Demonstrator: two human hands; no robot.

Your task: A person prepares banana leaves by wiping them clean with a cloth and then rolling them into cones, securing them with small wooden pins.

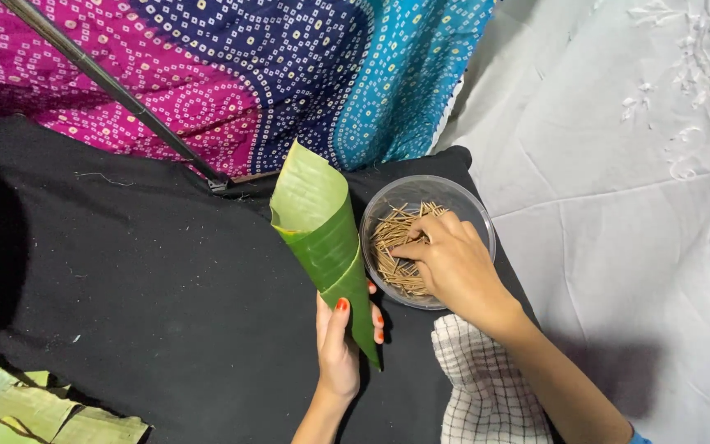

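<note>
We see a green banana-leaf cone [322, 238], rolled tight with its wide mouth tilted up and away, just left of the clear bowl of thin sticks [462, 201]. Our left hand [338, 345] wraps the cone's narrow tip, thumb pressed along its side. Our right hand [454, 263] reaches into the bowl, fingertips pinching at the sticks. Bare black cloth [141, 288] spreads left of the bowl; a checked towel [478, 386] lies below it.
</note>
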